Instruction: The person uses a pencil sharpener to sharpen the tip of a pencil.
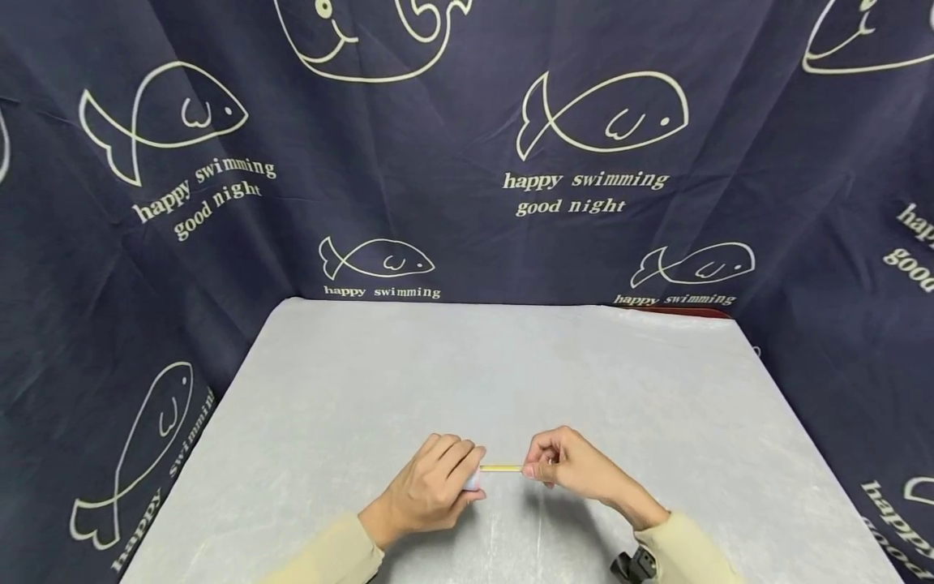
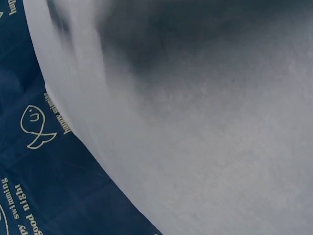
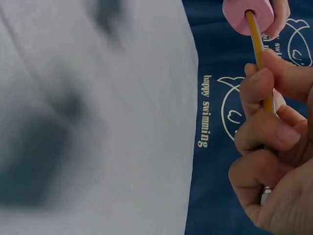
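Observation:
In the head view my left hand (image 1: 430, 483) wraps round a small pencil sharpener (image 1: 473, 480), hiding most of its body. The right wrist view shows the sharpener's rounded pink face (image 3: 238, 17) with a hole in it. A yellow pencil (image 1: 502, 468) has one end in that hole and runs level across to my right hand (image 1: 572, 464). Thumb and forefinger of the right hand pinch the pencil, while its other fingers curl beneath. Both hands are above the table near its front. The left wrist view catches neither hand nor sharpener, only table and shadow.
A pale grey cloth covers the table (image 1: 467, 365). Dark blue curtains (image 1: 467, 162) printed with fish and lettering stand behind and on both sides. A dark red edge (image 1: 686, 311) shows at the back right. A black device (image 1: 633, 565) is strapped by the right sleeve.

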